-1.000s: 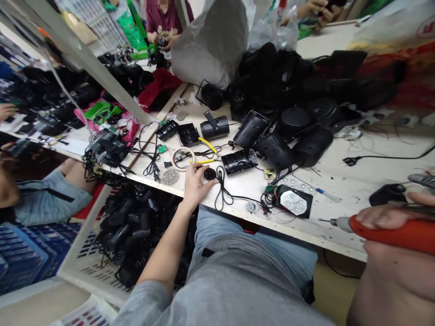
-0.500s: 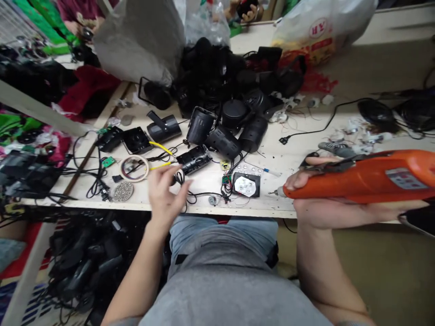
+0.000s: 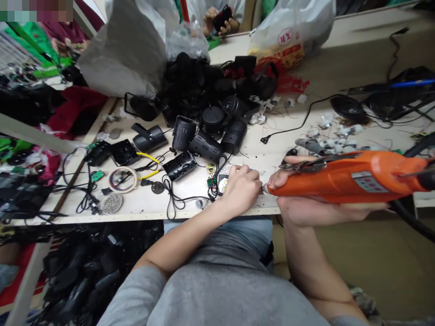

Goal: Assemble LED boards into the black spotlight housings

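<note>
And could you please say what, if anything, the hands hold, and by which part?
The right hand holds the orange power tool by its body, toward the front. Whether the left hand, just ahead of it, grips anything cannot be told.

The left hand (image 3: 242, 188), fingers curled and knuckles up, is near the right hand (image 3: 304, 210), bent in a grip

Glossy plastic power tool (image 3: 329, 181); matt cloth shirt (image 3: 231, 280)
</note>
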The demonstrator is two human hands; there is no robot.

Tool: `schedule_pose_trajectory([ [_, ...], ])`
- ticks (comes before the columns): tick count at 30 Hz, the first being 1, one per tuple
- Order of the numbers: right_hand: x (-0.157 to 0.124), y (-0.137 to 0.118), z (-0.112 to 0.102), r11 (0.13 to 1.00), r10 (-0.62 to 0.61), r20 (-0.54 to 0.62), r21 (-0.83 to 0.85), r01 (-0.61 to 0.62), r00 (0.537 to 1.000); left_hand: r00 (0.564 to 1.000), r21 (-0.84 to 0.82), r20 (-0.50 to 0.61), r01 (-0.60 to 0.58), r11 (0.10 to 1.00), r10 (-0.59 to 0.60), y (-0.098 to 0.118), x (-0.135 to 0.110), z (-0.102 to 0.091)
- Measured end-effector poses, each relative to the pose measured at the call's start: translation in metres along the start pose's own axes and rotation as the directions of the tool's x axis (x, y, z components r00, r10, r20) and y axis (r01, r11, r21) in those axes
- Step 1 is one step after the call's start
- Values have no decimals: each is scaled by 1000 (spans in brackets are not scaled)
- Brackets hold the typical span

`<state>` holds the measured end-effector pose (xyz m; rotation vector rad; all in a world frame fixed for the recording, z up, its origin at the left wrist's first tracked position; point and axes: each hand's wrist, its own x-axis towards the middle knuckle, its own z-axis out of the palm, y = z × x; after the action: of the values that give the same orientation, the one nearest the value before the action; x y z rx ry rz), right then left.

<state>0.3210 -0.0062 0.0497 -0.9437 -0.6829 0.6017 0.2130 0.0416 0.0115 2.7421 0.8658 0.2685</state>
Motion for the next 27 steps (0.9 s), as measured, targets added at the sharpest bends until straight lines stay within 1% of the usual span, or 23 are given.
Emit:
schedule_pose_trajectory([
  [3,4,2,-1,996,-88,-52,-2,88,995,999,67,14,-40,997,39,0,3,6],
  [6,5,0,-3,986,-166,-11,21,166,986,998,100,25,-63,993,61,4,2,8],
  [8,7,-1,-7,969,-248,10,28,247,969,998,142,-7,-60,988,61,11,-3,5],
  [10,9,0,-12,946,-323,39,25,322,946,999,204,-28,-22,979,28,18,-9,-1],
  [11,11,0,-15,939,-344,40,21,343,938,1000,233,-20,10,972,-6,20,-13,-5],
  [14,14,3,-22,917,-398,18,19,398,917,990,284,56,108,953,-129,21,-22,-14],
  [16,14,4,-23,923,-385,10,21,385,923,981,296,89,141,945,-174,14,-28,-18],
  [18,11,4,-23,946,-323,10,26,323,946,980,284,91,147,948,-179,5,-35,-22],
  [21,3,4,-22,979,-197,-4,43,197,980,987,198,39,145,969,-156,-13,-53,-26],
  [23,-1,5,-22,988,-134,-25,79,136,991,988,81,-61,148,986,-143,-27,-69,-30],
  [25,-3,7,-21,989,-98,-49,108,103,994,966,-96,-200,148,984,-164,-43,-85,-34],
  [27,-2,11,-20,990,-89,-73,100,96,993,915,-301,-315,156,941,-252,-57,-97,-38],
])
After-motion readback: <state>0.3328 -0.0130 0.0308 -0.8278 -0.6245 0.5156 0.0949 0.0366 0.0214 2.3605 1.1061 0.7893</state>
